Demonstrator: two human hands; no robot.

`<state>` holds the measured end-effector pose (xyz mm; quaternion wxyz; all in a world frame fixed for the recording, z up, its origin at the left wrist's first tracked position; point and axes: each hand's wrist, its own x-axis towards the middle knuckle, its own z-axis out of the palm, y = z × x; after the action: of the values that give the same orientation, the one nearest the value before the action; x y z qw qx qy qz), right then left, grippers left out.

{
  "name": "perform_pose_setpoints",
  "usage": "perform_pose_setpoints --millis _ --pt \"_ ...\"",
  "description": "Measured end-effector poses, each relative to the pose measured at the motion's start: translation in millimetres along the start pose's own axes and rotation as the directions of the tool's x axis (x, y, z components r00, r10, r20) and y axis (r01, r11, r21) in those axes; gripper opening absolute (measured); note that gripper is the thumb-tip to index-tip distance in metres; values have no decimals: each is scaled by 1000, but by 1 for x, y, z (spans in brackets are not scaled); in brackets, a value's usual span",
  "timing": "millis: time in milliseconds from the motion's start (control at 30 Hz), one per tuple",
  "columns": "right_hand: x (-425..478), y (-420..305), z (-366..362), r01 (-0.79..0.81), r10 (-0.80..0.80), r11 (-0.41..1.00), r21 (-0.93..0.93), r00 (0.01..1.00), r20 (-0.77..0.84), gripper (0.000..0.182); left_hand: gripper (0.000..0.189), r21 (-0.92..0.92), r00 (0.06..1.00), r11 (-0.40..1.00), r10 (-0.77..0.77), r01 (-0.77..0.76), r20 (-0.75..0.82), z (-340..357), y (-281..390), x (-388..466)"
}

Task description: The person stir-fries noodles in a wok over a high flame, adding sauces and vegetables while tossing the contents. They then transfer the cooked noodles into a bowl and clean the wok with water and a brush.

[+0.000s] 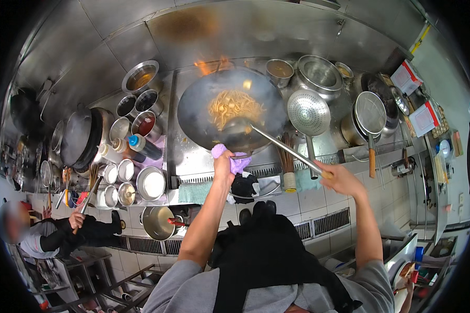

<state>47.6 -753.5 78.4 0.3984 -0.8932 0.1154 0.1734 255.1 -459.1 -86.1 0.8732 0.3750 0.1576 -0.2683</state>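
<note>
A dark wok point(192, 113) sits on the steel range, steaming, with flames rising behind its far rim. Thick noodles point(235, 103) are heaped in it, and one pale piece of food is in the air above their right side. My left hand point(223, 162) grips the wok's near handle through a purple cloth point(241, 162). In my right hand point(342, 180) is the wooden end of a long wok ladle point(286, 146). The ladle's bowl rests inside the wok at the near edge of the noodles, and smoke partly blurs it.
Sauce pots point(145, 122) and squeeze bottles point(141, 145) crowd the left. A perforated skimmer point(308, 113), a bamboo wok brush point(288, 172) and a mesh strainer point(370, 113) are on the right. Below the counter stands a large pot point(158, 223). A co-worker point(58, 238) works at the far left.
</note>
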Motion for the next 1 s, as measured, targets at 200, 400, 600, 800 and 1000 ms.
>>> perform_pose_setpoints --millis 200,400,600,800,1000 --pt "76 32 35 111 -219 932 -344 930 -294 65 27 94 997 994 43 -49 65 -21 -31 -38" --pt "28 2 27 94 -82 990 110 990 -112 68 20 20 996 998 59 -61 65 -38 -15 -4" --pt "-8 21 5 44 -45 999 28 998 40 67 24 65 993 997 24 -32 116 -18 5 -17" --pt "61 6 40 157 -238 928 -337 947 -217 66 41 101 1000 995 -28 27 10 -34 -24 -15" --pt "15 -8 10 176 -196 972 -159 973 -121 65 39 -7 1000 1000 -25 25 -11 -27 -15 -14"
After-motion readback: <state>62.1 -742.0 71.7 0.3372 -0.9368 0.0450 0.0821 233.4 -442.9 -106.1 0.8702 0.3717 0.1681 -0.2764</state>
